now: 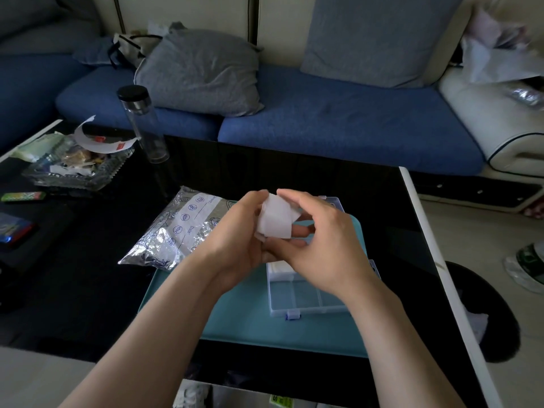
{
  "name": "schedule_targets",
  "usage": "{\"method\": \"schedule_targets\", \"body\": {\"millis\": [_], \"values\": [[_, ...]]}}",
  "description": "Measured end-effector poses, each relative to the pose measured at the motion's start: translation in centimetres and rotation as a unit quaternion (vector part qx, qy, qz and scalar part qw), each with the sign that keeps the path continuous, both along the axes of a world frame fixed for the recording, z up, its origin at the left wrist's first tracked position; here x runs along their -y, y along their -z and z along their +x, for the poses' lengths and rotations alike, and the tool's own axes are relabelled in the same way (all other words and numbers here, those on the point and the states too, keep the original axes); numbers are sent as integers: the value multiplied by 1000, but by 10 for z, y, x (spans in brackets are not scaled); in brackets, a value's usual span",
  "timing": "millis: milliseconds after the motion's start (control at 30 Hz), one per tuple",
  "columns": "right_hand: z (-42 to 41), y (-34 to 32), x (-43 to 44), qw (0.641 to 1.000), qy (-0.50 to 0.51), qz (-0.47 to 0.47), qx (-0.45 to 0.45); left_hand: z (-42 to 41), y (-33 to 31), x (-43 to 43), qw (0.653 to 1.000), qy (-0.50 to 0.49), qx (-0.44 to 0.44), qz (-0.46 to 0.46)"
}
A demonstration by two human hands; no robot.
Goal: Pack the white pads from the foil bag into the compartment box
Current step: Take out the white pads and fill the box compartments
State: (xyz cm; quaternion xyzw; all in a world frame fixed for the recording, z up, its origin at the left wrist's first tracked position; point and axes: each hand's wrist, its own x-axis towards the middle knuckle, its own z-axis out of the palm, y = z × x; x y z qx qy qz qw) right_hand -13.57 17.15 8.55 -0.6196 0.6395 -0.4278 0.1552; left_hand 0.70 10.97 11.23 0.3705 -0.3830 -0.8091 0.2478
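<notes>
Pinching white pads [276, 220] between left grip [238, 231] and right grip [323, 245], just above box [306, 293]; foil bag [176, 231] at 9 o'clock. Risks fanning stack, dropping pads outside compartment if pinch slackens.

White pads [276, 220], silver foil bag [173, 231] with blue printed icons, teal mat [244, 316], glossy black table [88, 275].
</notes>
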Motion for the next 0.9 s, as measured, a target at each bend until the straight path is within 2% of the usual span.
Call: {"method": "schedule_targets", "body": {"millis": [133, 333, 467, 633, 900], "values": [[1, -1, -7, 999, 2, 4, -32, 4, 1, -7, 999, -22, -31, 27], [15, -6, -20, 996, -12, -18, -81, 12, -1, -27, 999, -48, 8, 6], [23, -11, -34, 998, -26, -13, -51, 18, -1, -45, 998, -54, 16, 10], [32, -10, -56, 998, -10, -57, -34, 29, -4, -66, 999, -49, 19, -2], [39, -18, -95, 999, 32, -30, 12, 34, -10, -87, 1000, -8, -12, 15]]}}
